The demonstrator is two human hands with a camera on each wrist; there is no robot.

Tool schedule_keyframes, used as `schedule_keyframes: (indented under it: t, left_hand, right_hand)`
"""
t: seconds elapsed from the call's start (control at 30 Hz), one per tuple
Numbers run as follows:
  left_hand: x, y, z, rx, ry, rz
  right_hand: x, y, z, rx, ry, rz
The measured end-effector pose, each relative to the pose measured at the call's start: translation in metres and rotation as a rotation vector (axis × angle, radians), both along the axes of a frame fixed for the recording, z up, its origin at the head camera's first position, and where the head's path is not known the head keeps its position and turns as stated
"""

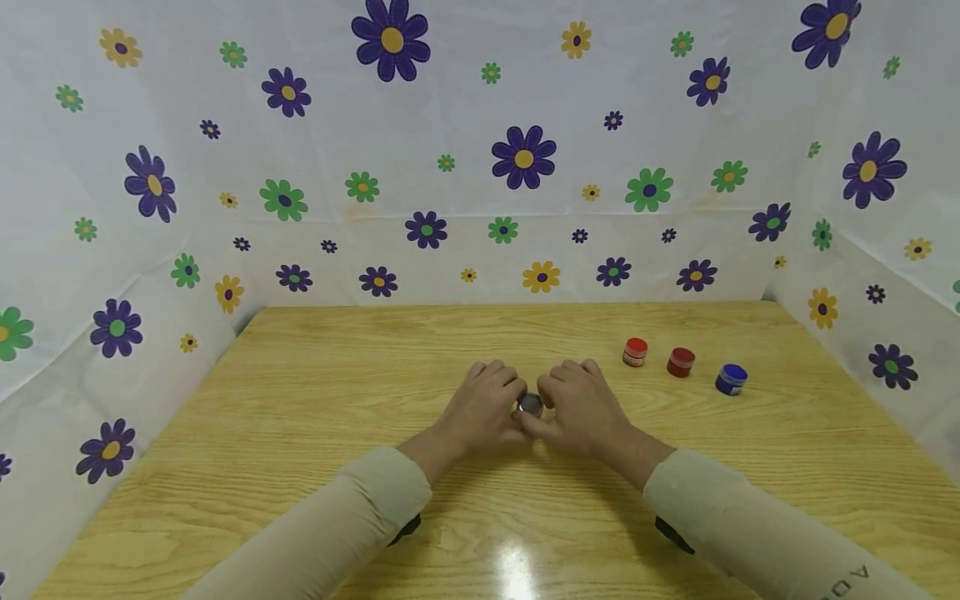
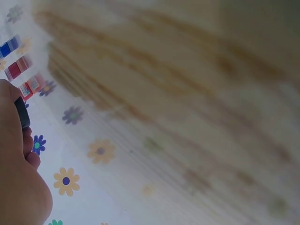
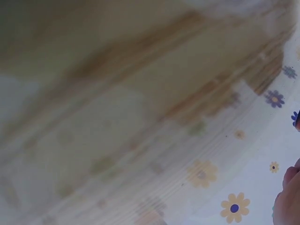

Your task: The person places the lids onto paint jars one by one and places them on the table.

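Note:
Both hands meet near the middle of the table around a small round jar (image 1: 529, 405) with a dark grey top. My left hand (image 1: 483, 410) grips the jar from its left side with fingers curled. From the other side, my right hand (image 1: 583, 410) holds it, the thumb reaching across the jar's near side. In the left wrist view, the dark jar (image 2: 21, 112) shows beside the fingers of the left hand (image 2: 21, 178). Only part of the right hand (image 3: 289, 201) enters the right wrist view, at its right edge. The fingers hide much of the jar's side.
Right of the hands, toward the back, stand three small paint jars: a bright red jar (image 1: 635, 352), a dark red jar (image 1: 681, 362) and a blue jar (image 1: 731, 379). Flower-printed white sheeting (image 1: 315, 150) walls the wooden table (image 1: 337, 358) at the back and both sides.

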State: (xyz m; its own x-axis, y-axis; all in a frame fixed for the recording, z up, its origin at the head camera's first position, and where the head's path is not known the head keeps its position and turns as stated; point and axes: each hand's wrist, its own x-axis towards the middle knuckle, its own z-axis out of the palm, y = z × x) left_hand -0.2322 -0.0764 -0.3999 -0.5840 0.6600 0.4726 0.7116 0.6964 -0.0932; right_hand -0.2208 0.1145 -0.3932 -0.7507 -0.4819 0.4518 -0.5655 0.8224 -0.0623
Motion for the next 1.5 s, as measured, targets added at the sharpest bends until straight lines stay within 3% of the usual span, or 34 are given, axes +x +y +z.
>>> schedule_keyframes:
  t: [0.13, 0.37, 1.03, 1.5]
  left_hand:
    - [0.0004, -0.0008, 0.0005, 0.038, -0.008, 0.015]
    - [-0.0005, -0.0016, -0.0001, 0.067, -0.015, 0.023]
    - [-0.002, -0.0008, 0.0, 0.025, -0.052, 0.023]
    - [-0.0053, -0.0014, -0.003, 0.003, -0.015, -0.015]
  right_hand:
    - [0.0002, -0.0003, -0.0001, -0.042, -0.022, 0.018]
    - [-0.0012, 0.0011, -0.0019, -0.058, 0.01, 0.08]
    - [-0.0022, 0.0014, -0.0029, -0.04, 0.032, 0.069]
    - [-0.0023, 0.0011, -0.0024, -0.029, 0.018, 0.063]
